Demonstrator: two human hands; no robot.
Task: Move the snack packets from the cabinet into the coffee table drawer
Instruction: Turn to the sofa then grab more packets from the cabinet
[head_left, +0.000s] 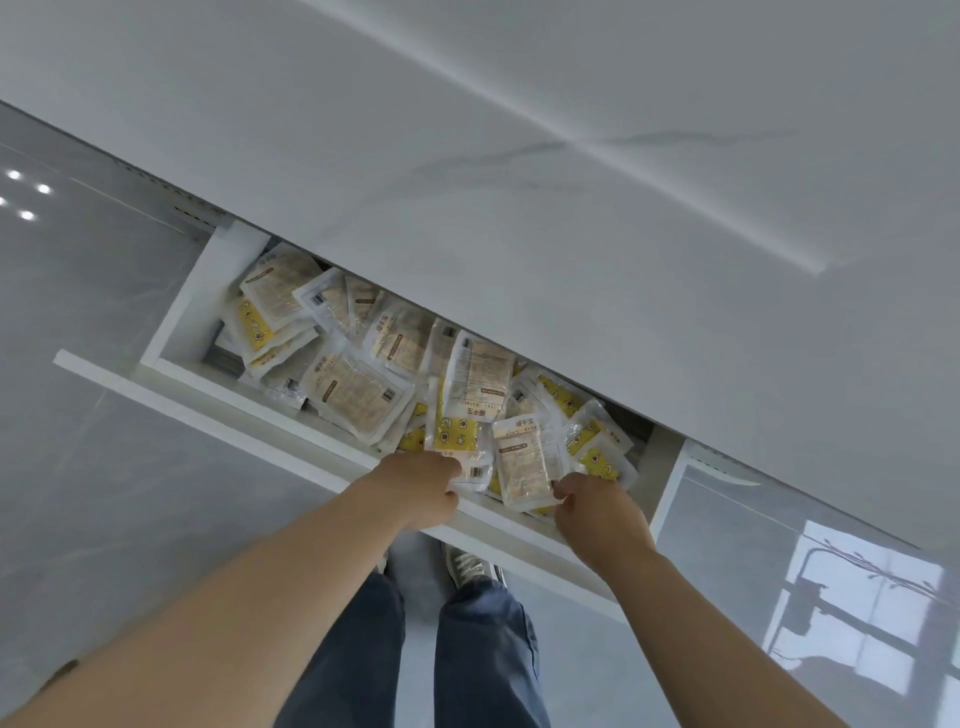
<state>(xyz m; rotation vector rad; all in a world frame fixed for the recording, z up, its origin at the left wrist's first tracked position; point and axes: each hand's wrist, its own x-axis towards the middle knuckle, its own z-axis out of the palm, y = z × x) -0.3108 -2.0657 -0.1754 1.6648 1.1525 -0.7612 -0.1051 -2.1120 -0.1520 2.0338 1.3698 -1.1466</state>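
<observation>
The drawer (244, 413) stands pulled out from under the near edge of the white, faintly veined table (571, 208), and it is heaped from end to end with snack packets (353, 389) — clear-edged pouches, some cream with brown print, some with a yellow band, lying flat, tilted and overlapping one another.

Both arms reach in over the drawer's front wall, toward its right end. The left hand (418, 491) sits at the front wall with its fingers (451, 466) curled round the lower edge of a yellow-banded packet (460, 434), which stands nearly upright above the knuckles and leans against the pile behind it. Just beside it, the right hand (597, 514) pinches the bottom corner of a cream packet (524, 462) between thumb and fingers (563, 486); this one too stands on edge, its top touching the yellow-banded packets nearer the drawer's right corner. The two held packets are close together, side by side — whether their edges touch cannot be told.

Below the drawer front, blue jeans (467, 665) and the toe of a grey laced shoe (467, 566) show over a glossy grey tiled floor (130, 493), which mirrors a window at the right.
</observation>
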